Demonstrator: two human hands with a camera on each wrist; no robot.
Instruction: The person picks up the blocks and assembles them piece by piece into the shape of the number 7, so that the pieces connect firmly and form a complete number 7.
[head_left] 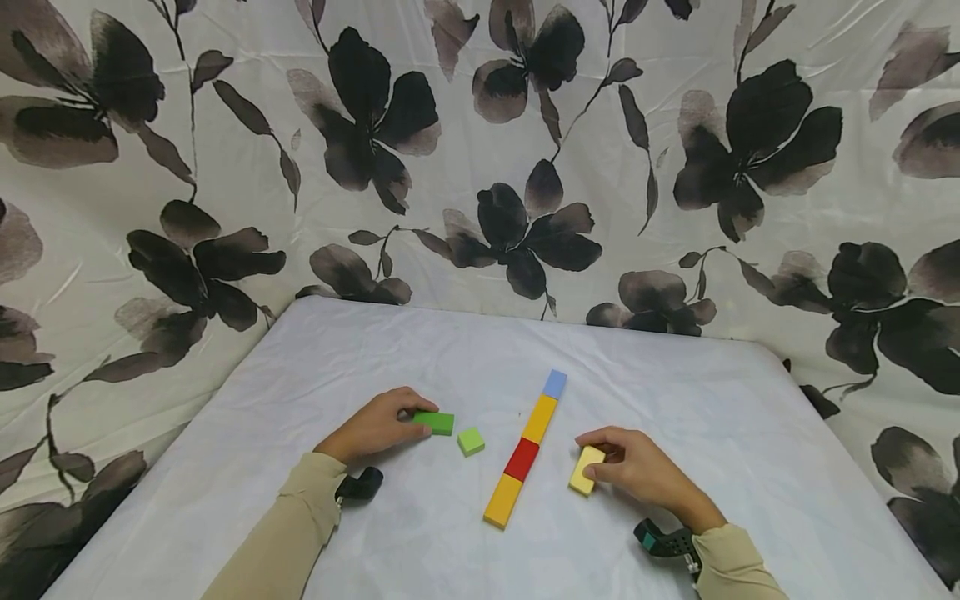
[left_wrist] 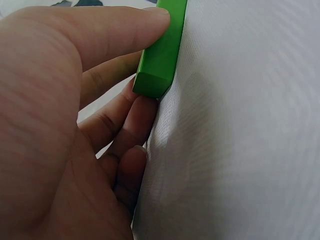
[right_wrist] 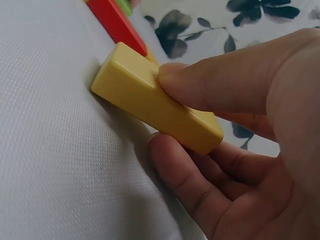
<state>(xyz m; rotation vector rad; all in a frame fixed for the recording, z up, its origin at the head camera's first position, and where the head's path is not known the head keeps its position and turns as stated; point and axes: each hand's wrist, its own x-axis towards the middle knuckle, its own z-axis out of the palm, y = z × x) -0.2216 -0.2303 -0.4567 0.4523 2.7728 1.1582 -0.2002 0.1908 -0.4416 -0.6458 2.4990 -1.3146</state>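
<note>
My left hand point(head_left: 382, 427) pinches a green rectangular block point(head_left: 438, 423) between thumb and fingers, low at the cloth; the left wrist view shows the block's near end point(left_wrist: 157, 75) under the thumb. Just right of it lies a small light green block point(head_left: 471, 442), touched by neither hand. My right hand point(head_left: 637, 468) grips a pale yellow block point(head_left: 587, 471), its thumb across one face and fingers behind, as the right wrist view shows point(right_wrist: 150, 100). Between the hands runs a slanting row of blocks end to end: orange-yellow point(head_left: 502, 502), red point(head_left: 522, 460), another orange-yellow point(head_left: 539, 419) and blue point(head_left: 555, 384).
A white cloth point(head_left: 390, 350) covers the table. Behind and beside it hangs a pale curtain point(head_left: 450, 150) with dark flowers. Black wrist devices point(head_left: 362, 485) are strapped on both forearms, below tan sleeves.
</note>
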